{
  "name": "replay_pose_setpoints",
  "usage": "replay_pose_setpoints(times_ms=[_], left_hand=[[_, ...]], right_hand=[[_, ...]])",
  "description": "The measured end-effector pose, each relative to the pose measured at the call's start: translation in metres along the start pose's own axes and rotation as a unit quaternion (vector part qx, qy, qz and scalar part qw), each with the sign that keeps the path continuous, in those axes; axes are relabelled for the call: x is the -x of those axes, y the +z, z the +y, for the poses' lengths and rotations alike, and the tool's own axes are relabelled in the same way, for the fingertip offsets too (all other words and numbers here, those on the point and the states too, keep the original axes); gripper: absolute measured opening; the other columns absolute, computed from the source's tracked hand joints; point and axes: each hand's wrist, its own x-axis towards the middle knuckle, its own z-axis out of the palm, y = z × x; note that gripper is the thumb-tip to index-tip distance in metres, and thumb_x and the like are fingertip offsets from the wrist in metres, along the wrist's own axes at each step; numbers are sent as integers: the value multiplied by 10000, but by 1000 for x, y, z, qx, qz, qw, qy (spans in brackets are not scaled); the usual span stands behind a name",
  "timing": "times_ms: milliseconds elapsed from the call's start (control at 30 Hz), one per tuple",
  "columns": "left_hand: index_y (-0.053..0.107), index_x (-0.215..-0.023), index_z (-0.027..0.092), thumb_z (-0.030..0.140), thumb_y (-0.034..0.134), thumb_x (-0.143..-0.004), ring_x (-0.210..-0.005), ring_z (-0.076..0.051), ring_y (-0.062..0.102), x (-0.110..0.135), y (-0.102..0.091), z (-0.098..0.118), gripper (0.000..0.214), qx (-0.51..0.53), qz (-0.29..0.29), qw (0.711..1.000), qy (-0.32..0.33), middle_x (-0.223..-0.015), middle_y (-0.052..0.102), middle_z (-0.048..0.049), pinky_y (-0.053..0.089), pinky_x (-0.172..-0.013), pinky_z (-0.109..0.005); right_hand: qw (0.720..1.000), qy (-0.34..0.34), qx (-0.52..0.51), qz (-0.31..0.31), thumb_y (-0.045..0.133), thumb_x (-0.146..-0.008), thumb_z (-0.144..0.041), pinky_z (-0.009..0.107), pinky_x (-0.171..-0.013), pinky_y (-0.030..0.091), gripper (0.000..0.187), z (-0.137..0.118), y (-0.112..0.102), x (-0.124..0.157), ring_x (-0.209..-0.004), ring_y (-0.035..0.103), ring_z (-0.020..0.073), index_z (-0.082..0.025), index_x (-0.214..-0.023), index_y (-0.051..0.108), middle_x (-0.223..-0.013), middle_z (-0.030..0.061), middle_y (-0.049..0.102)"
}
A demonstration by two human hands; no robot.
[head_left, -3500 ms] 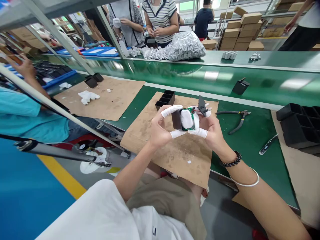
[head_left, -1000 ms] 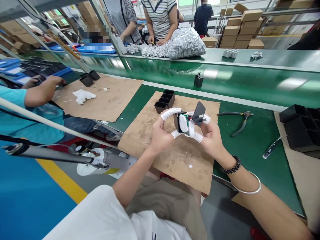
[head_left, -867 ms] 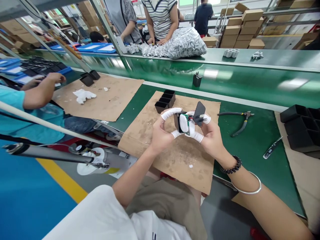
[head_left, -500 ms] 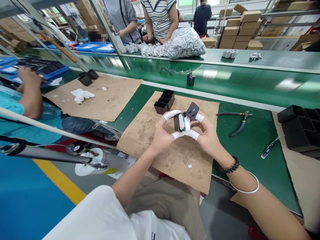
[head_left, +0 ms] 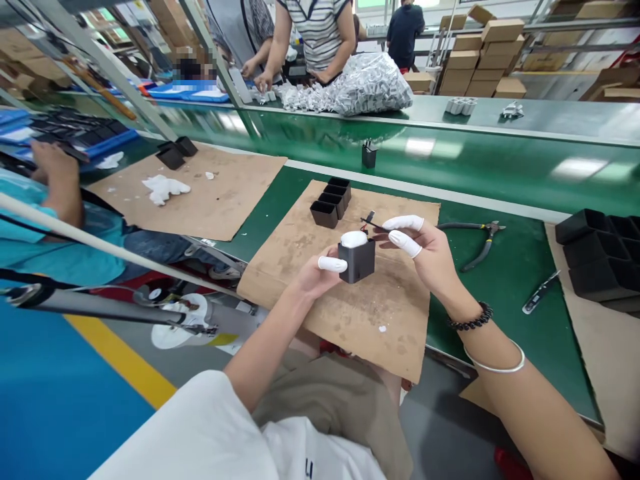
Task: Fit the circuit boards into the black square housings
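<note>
My left hand [head_left: 313,275] grips a black box-shaped housing [head_left: 357,262] upright above the cardboard mat [head_left: 350,313]. A white part [head_left: 353,239] sticks out of the housing's top. My right hand [head_left: 425,248], with white cots on its fingertips, sits just right of the housing. Its finger and thumb pinch a thin black plug cap [head_left: 374,224], seen edge-on. Short wires run from the cap down towards the housing.
A row of empty black housings [head_left: 331,200] stands at the mat's far edge. Pliers [head_left: 476,239] and a small tool [head_left: 537,300] lie on the green bench, with more black housings [head_left: 600,253] to the right. A black charger [head_left: 369,155] rides the conveyor. A co-worker's arm [head_left: 60,187] is at the left.
The housing has turned upright and dropped lower in my left hand. My right hand has drawn back to the right, pulling the plug cap away from the opening. The charger on the conveyor has moved left.
</note>
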Motion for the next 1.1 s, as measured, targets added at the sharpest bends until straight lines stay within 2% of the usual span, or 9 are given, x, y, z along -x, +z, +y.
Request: replay_pose_setpoints(times_ms=[133,267,367,467,733,900,967,1033,1100], left_hand=[[694,-1052,188,297,880,-498,-1027,-282,696,0,9,-2,594,-98,82,991,32,-1066,736,-65,560,-907,-393],[650,-1131,188,297,925,-525,-1027,-257,677,-1,18,-11,674,-310,199,915,166,-1103,731,-82,536,-946,-416],[632,-1161,193,294,895,-605,-1001,-237,692,0,23,-18,623,-390,226,865,220,-1097,733,-76,550,-938,-414],[623,-1172,194,251,885,-621,-997,-227,699,0,23,-23,613,-419,241,840,249,-1116,727,-71,572,-898,-386],[607,-1178,192,257,864,-651,-1032,-255,667,-1,20,-28,590,-485,287,789,244,-1119,687,-89,547,-932,-424],[625,-994,204,220,806,-707,-996,-245,635,0,22,-29,339,-536,281,761,233,-996,639,-53,537,-910,-411],[622,-1100,206,234,786,-738,-978,-244,630,2,23,-28,399,-543,278,764,210,-961,625,-45,536,-910,-414],[533,-1330,201,271,785,-748,-1015,-260,632,3,24,-27,639,-551,281,767,171,-1075,620,-74,536,-924,-436],[462,-1432,185,322,787,-749,-1096,-310,620,4,23,-24,768,-584,278,753,125,-1225,582,-129,520,-958,-491]], right_hand=[[997,-30,66,0,737,-863,-361,425,-882,631,239,0,0,4,-959,747,229,-256,-1077,746,-1143,51,765],[959,-125,255,-14,618,-900,-243,399,-851,615,269,-2,-1,7,-910,732,218,-254,-1122,770,-1055,56,780],[915,-190,354,-26,568,-916,-228,341,-715,590,316,-3,-1,8,-765,684,184,-226,-1163,766,-928,65,751],[900,-200,386,-32,533,-946,-233,307,-645,558,332,0,-2,8,-691,646,164,-190,-1188,755,-861,65,719],[879,-160,446,-49,519,-950,-238,337,-657,546,303,15,7,13,-732,650,204,-178,-1139,747,-877,85,682],[896,-63,435,-72,582,-947,-275,431,-811,596,349,31,8,13,-913,716,276,-185,-1263,699,-1034,117,746],[915,-19,397,-74,599,-938,-270,452,-864,602,347,36,7,12,-956,734,287,-173,-1251,713,-1076,119,775],[933,12,354,-63,594,-929,-237,446,-901,607,325,38,7,11,-980,748,276,-176,-1213,738,-1111,106,789],[943,24,329,-51,596,-909,-209,438,-944,602,324,37,8,10,-1031,750,269,-190,-1193,751,-1163,89,786]])
